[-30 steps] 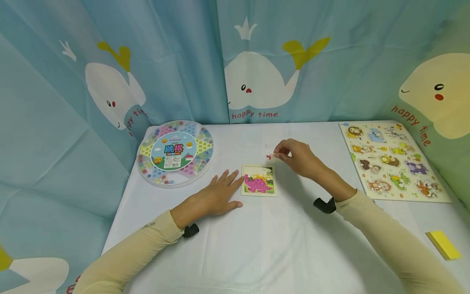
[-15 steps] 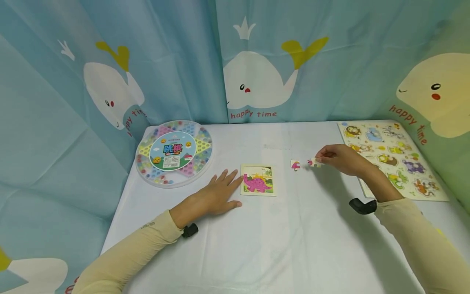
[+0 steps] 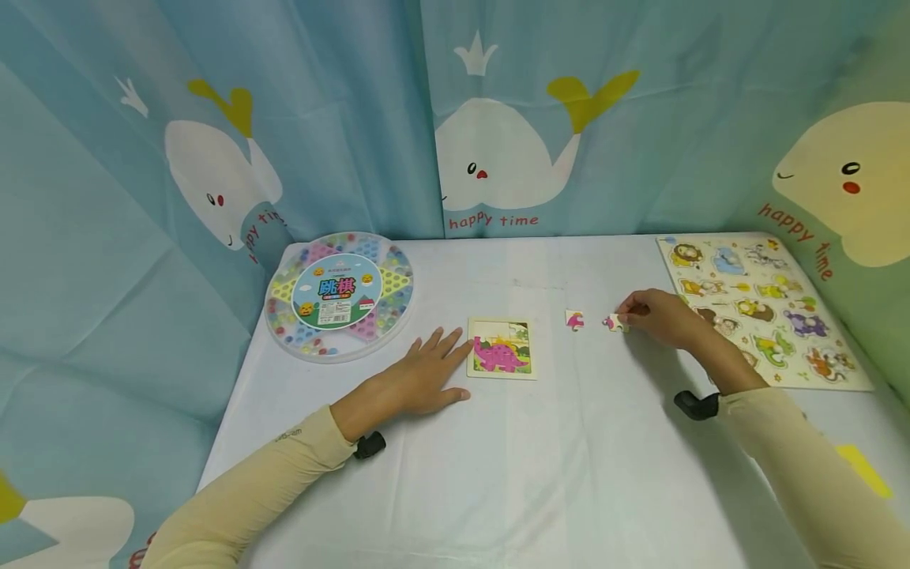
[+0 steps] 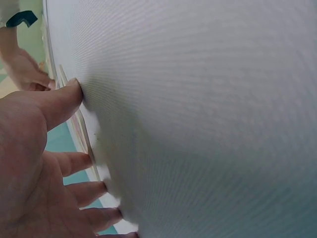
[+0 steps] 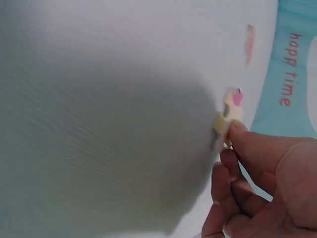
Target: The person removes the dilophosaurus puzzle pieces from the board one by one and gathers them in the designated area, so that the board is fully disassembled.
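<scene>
A small square jigsaw puzzle (image 3: 501, 356) with a pink dinosaur lies flat at the middle of the table, bare tray showing at its upper left. My left hand (image 3: 419, 379) rests on the table with fingers spread, the fingertips at the puzzle's left edge. Thumb and index finger of my right hand (image 3: 657, 318) pinch a jigsaw piece (image 5: 232, 106), pale with a pink patch, at or just above the cloth. To its left a second jigsaw piece (image 3: 574, 319), white and pink, lies loose on the table.
A round Chinese checkers box (image 3: 337, 348) with marbles sits at the back left. On the right lies an animal peg puzzle board (image 3: 839, 378), partly behind my right hand. A yellow block (image 3: 863, 470) is near the right edge. Curtains (image 3: 384, 118) stand behind the table.
My right hand has moved right, away from the puzzle, with the pinched piece, then slightly lower. The second loose piece has come into view on the table. My left hand has stayed put.
</scene>
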A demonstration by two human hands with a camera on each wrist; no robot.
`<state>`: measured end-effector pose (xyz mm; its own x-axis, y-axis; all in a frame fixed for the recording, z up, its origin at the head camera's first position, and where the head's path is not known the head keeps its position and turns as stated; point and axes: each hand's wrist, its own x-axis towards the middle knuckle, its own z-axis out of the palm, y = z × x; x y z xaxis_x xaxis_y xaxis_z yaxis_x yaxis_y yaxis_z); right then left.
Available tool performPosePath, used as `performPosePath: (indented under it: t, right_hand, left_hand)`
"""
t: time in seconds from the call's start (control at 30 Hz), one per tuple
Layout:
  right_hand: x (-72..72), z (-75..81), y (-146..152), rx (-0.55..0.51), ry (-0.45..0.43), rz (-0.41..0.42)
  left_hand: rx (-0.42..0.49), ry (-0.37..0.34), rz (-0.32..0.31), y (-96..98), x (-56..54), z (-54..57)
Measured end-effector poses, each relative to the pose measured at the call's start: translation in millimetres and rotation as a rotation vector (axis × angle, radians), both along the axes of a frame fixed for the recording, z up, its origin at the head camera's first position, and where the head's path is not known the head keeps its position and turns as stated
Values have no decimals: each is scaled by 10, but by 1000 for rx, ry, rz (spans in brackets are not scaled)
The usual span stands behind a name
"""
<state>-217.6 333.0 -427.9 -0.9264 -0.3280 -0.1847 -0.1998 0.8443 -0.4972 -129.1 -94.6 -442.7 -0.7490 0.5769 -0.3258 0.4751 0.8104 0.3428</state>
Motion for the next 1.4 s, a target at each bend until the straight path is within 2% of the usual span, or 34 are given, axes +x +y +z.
performPosePath:
  t: [0.27, 0.4, 0.6, 0.8, 1.13, 1.23, 1.4]
  right_hand:
    - [108, -145, -105, -1, 172, -42]
    - [150, -147, -193, 11, 226, -60]
    - [193, 7, -505, -33, 225, -24]
    - [305, 106, -940, -67, 253, 70]
    - [429, -119, -1461, 12, 199, 177]
    - [444, -164, -1537, 55, 216, 200]
    - [486, -153, -1585, 92, 244, 207]
  left_hand:
    - [-7, -5, 10, 0, 8, 0]
    - [-11, -5, 8, -1, 3, -11]
    - [-7, -7, 3, 6, 10, -5]
    - [-8, 1, 8, 5, 11, -5]
    - [-1, 3, 3, -4, 6, -25]
    - [-3, 2, 3, -6, 5, -29]
    - [-7, 3, 3, -6, -2, -28]
